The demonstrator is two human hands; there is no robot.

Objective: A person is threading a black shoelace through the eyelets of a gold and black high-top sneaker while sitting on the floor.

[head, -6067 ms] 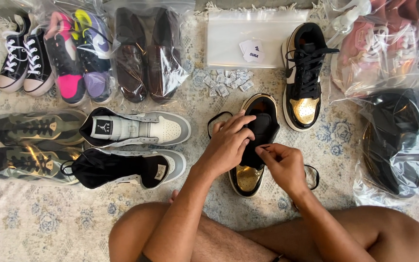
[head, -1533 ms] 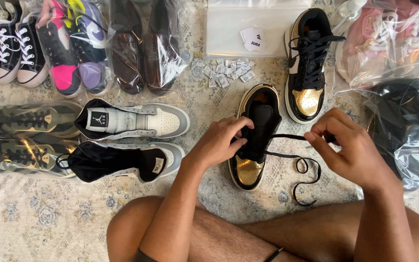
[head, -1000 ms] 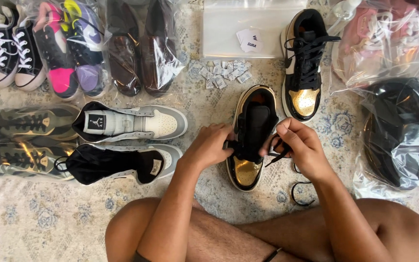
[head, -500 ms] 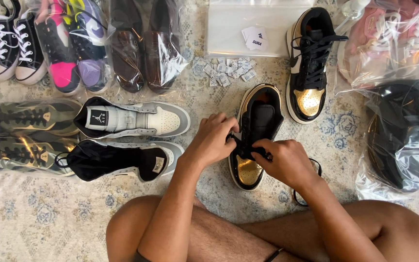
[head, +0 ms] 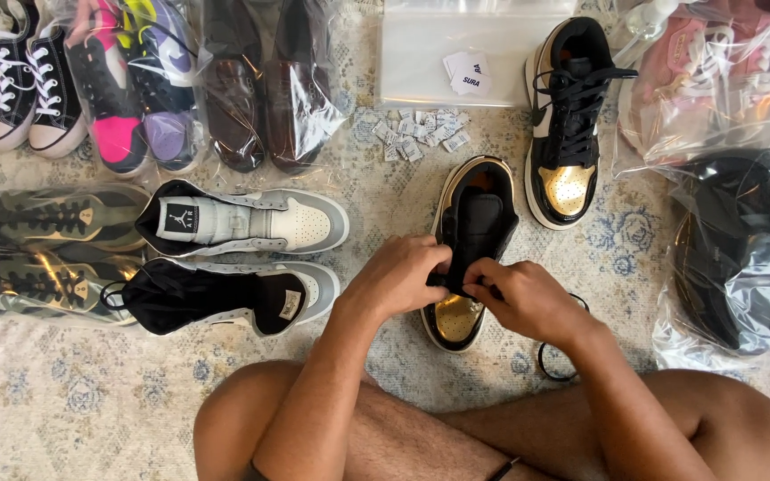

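Observation:
A black and gold high-top sneaker (head: 474, 214) stands on the patterned rug in front of my crossed legs, toe towards me. My left hand (head: 398, 274) grips its left side near the lower eyelets. My right hand (head: 526, 298) pinches the black lace (head: 552, 361) at the sneaker's right side; the loose lace end loops on the rug by my right wrist. Its laced twin (head: 568, 120) stands further back on the right.
Two grey and white high-tops (head: 242, 221) lie to the left, next to bagged olive sneakers (head: 46, 223). Bagged shoes line the back left. An empty clear bag (head: 421, 62) and small white sachets (head: 416, 138) lie behind. More bagged shoes (head: 741, 249) crowd the right.
My right hand pulled the lace out to the right, then came back to the sneaker. Both hands have since slid a little lower along the eyelets.

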